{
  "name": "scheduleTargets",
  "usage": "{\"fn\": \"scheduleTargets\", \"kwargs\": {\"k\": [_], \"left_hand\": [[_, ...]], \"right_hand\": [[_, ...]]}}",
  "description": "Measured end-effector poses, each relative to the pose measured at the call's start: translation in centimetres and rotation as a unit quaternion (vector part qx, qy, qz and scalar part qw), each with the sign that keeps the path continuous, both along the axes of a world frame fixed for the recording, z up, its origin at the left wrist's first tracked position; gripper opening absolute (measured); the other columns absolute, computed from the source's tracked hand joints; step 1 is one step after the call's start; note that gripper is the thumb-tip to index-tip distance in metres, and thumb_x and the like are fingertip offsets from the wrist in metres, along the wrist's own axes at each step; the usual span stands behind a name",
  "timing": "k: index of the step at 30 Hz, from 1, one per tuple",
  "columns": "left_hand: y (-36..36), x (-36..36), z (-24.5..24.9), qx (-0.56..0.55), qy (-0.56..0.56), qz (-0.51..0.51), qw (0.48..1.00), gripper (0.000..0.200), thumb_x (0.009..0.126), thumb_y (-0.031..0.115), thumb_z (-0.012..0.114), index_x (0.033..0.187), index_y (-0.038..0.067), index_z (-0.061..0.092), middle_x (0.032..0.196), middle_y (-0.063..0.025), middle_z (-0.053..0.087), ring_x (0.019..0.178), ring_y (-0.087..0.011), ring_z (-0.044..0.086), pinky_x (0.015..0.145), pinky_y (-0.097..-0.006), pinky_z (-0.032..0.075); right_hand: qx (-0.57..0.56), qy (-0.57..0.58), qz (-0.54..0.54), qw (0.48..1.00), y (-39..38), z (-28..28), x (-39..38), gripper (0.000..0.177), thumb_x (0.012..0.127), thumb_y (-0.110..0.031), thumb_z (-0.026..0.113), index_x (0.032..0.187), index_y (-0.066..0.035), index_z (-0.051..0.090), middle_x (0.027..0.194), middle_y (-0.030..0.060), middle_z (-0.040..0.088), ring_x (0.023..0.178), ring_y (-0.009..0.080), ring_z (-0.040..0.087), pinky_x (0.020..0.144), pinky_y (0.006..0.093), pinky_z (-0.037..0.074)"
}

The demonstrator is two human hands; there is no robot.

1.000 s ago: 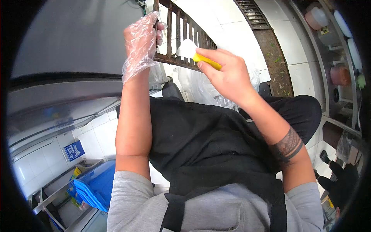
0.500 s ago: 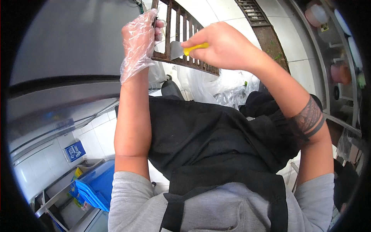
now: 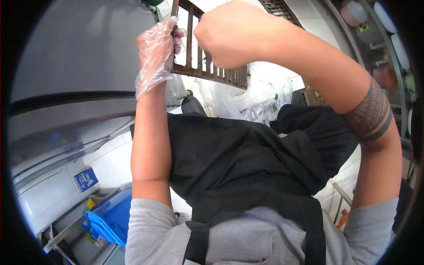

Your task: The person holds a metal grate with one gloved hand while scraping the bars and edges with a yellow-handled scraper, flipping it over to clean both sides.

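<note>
A rusty metal grate (image 3: 189,42) with slanting bars is held tilted up at the top of the view. My left hand (image 3: 157,48), in a clear plastic glove, grips its left edge with the fingers wrapped around the frame. My bare right hand (image 3: 234,37) is closed over the grate's bars, back of the hand toward me. The scraper (image 3: 207,57) in it is nearly all hidden; only a dark bit of blade shows below the knuckles. Its yellow handle, visible earlier, is covered by the fist.
Clear plastic bags (image 3: 265,99) lie on the white tiled floor beyond my black apron (image 3: 247,150). A second grate (image 3: 280,9) is at the upper right, beside a metal shelf (image 3: 353,39) with containers. A large grey appliance (image 3: 84,48) stands left, above blue plastic bins (image 3: 106,225).
My right hand has moved up and toward the grate's upper part, turning so the fist hides the scraper. My left hand keeps its grip, with the grate shifted slightly.
</note>
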State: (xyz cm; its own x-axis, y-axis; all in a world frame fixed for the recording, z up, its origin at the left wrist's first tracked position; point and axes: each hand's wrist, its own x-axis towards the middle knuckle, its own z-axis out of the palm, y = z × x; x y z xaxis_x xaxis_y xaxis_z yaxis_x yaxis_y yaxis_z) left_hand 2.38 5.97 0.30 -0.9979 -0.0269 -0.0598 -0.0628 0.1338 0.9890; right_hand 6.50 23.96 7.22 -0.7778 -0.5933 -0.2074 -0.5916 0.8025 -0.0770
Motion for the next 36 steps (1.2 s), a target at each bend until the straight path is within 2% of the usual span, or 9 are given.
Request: {"fn": "scheduleTargets", "kwargs": {"k": [3, 5, 12, 17, 18, 20, 24, 33, 36], "left_hand": [[-0.3, -0.1, 0.0, -0.003, -0.004, -0.004, 1.0, 0.025, 0.097, 0.023, 0.074, 0.088, 0.0, 0.072, 0.074, -0.0039, 0.067, 0.059, -0.0097, 0.057, 0.055, -0.0254, 0.045], [-0.2, 0.0, 0.1, 0.008, 0.0, -0.015, 1.0, 0.024, 0.097, 0.023, 0.074, 0.09, 0.0, 0.073, 0.075, -0.0042, 0.068, 0.06, -0.0093, 0.057, 0.055, -0.0256, 0.045], [-0.2, 0.2, 0.5, -0.001, -0.013, 0.003, 1.0, 0.022, 0.097, 0.023, 0.074, 0.095, 0.0, 0.073, 0.077, -0.005, 0.07, 0.06, -0.0081, 0.057, 0.054, -0.024, 0.046], [-0.3, 0.6, 1.0, -0.003, -0.012, -0.003, 1.0, 0.023, 0.097, 0.023, 0.075, 0.097, 0.0, 0.074, 0.077, -0.0054, 0.07, 0.059, -0.0084, 0.057, 0.054, -0.0237, 0.045], [-0.5, 0.6, 0.9, 0.008, -0.006, -0.007, 1.0, 0.023, 0.096, 0.023, 0.075, 0.096, 0.0, 0.074, 0.076, -0.0054, 0.071, 0.059, -0.0083, 0.057, 0.054, -0.0233, 0.045], [-0.7, 0.8, 0.9, -0.007, -0.002, -0.003, 1.0, 0.023, 0.096, 0.024, 0.076, 0.095, 0.001, 0.074, 0.076, -0.0053, 0.07, 0.059, -0.0083, 0.057, 0.054, -0.0234, 0.045], [-1.0, 0.9, 0.9, -0.021, 0.012, -0.005, 1.0, 0.024, 0.096, 0.025, 0.075, 0.092, 0.002, 0.075, 0.074, -0.004, 0.07, 0.06, -0.0079, 0.057, 0.056, -0.0239, 0.045], [-0.1, -2.9, 3.0, -0.163, 0.035, -0.117, 0.979, 0.032, 0.098, 0.035, 0.072, 0.093, 0.004, 0.077, 0.075, 0.0001, 0.068, 0.064, -0.0077, 0.057, 0.061, -0.0253, 0.046], [1.0, -4.2, 3.7, -0.192, 0.017, -0.146, 0.97, 0.038, 0.097, 0.033, 0.069, 0.071, 0.006, 0.07, 0.056, 0.0001, 0.059, 0.048, -0.0096, 0.052, 0.047, -0.0271, 0.038]], "right_hand": [[-0.007, -0.037, -0.004, 0.999, 0.9, 1.2, 0.0, 0.032, 0.084, -0.018, 0.066, 0.113, -0.011, 0.076, 0.103, 0.0237, 0.075, 0.09, 0.039, 0.075, 0.079, 0.0454, 0.06], [-0.126, 0.097, -0.011, 0.987, 0.8, -1.5, 0.2, 0.018, 0.069, -0.014, 0.068, 0.08, -0.004, 0.078, 0.078, 0.0188, 0.073, 0.077, 0.0366, 0.074, 0.072, 0.048, 0.06], [0.024, 0.043, -0.072, 0.996, 2.5, -2.2, 1.6, 0.025, 0.073, -0.01, 0.065, 0.093, -0.004, 0.08, 0.091, 0.0175, 0.077, 0.085, 0.0352, 0.076, 0.075, 0.0468, 0.062], [-0.337, 0.026, -0.125, 0.933, 3.4, -10.0, 5.1, 0.024, 0.08, -0.015, 0.067, 0.099, -0.01, 0.081, 0.094, 0.0152, 0.077, 0.093, 0.0335, 0.075, 0.083, 0.0469, 0.06], [-0.34, 0.026, -0.123, 0.932, 3.4, -10.6, 6.0, 0.024, 0.08, -0.015, 0.067, 0.099, -0.01, 0.081, 0.094, 0.0152, 0.077, 0.093, 0.0335, 0.075, 0.083, 0.0469, 0.06], [-0.118, 0.023, -0.223, 0.967, 3.4, -11.6, 7.7, 0.028, 0.086, -0.021, 0.068, 0.108, -0.01, 0.08, 0.101, 0.0152, 0.077, 0.097, 0.0338, 0.074, 0.085, 0.0468, 0.059], [-0.309, 0.032, -0.264, 0.913, 4.2, -12.5, 8.5, 0.035, 0.09, -0.026, 0.069, 0.12, -0.011, 0.077, 0.106, 0.0157, 0.076, 0.099, 0.0354, 0.073, 0.089, 0.0465, 0.058], [-0.227, 0.025, -0.157, 0.961, 7.5, -10.2, -0.7, 0.033, 0.091, -0.026, 0.075, 0.121, -0.014, 0.079, 0.108, 0.015, 0.078, 0.095, 0.0295, 0.075, 0.09, 0.0381, 0.057], [-0.233, 0.012, -0.193, 0.953, 8.3, -8.9, -1.3, 0.034, 0.091, -0.024, 0.075, 0.122, -0.011, 0.078, 0.108, 0.0189, 0.077, 0.094, 0.0307, 0.075, 0.09, 0.0382, 0.058]]}}
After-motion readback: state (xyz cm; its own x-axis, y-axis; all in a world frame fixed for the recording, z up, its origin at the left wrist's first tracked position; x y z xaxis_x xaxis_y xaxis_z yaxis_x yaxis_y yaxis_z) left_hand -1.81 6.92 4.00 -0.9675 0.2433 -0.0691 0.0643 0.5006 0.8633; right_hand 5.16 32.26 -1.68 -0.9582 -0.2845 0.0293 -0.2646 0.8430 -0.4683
